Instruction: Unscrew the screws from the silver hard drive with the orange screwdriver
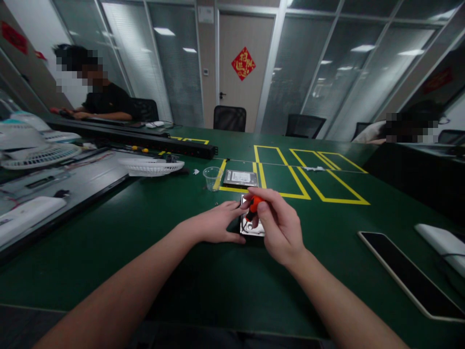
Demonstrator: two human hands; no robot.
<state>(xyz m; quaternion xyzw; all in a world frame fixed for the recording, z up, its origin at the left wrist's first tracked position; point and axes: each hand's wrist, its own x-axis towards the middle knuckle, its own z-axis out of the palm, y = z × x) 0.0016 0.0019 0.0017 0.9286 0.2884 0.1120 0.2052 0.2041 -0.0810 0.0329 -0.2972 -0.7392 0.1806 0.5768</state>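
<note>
A silvery hard drive (256, 232) lies on the green table in front of me. My left hand (217, 223) grips its left edge, with the thumb at the near corner and the fingers at the far side. In my right hand (284, 224) is a screwdriver (255, 206) with an orange and black handle, held tilted over the drive. Its shaft points down at the drive's top face; my fingers hide part of the drive. Just beyond, a second hard drive (240, 178) with a white label lies inside a yellow taped frame. Beside it stands a clear plastic cup (212, 180).
Fan parts, including a white fan grille (151, 166), and a long black bar (160, 141) occupy the left side. A phone (410, 274) and a white device (441, 245) lie at right. One person (111, 101) sits far left, another (374, 133) far right.
</note>
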